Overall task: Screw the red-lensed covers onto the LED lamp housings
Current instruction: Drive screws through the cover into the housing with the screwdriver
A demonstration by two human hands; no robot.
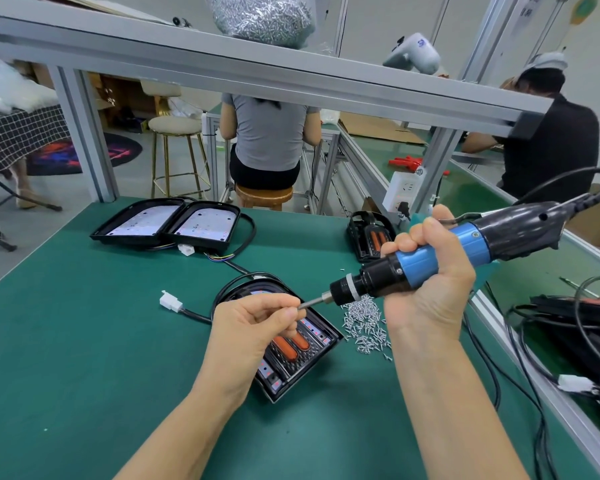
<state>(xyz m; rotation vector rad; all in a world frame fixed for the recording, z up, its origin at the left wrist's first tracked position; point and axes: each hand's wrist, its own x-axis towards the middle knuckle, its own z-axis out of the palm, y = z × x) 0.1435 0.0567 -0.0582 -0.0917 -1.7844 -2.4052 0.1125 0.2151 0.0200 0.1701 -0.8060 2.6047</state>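
Note:
A black lamp housing with a red-lensed cover [300, 355] lies on the green mat in front of me, its cable and white connector [170, 301] trailing left. My right hand [430, 271] grips a blue and black electric screwdriver [440, 258], held nearly level above the lamp with its bit pointing left. My left hand [257, 323] hovers over the lamp and pinches something small at the bit's tip; the pinched item is hidden by the fingers. A pile of small silver screws [364, 323] lies just right of the lamp.
Two open lamp housings [167, 223] with bare white boards sit at the far left of the mat. Another red-lensed cover [371, 237] stands at the far right edge. Black cables [586, 327] crowd the right side. A bag of screws [264, 15] rests on the overhead rail. People sit beyond.

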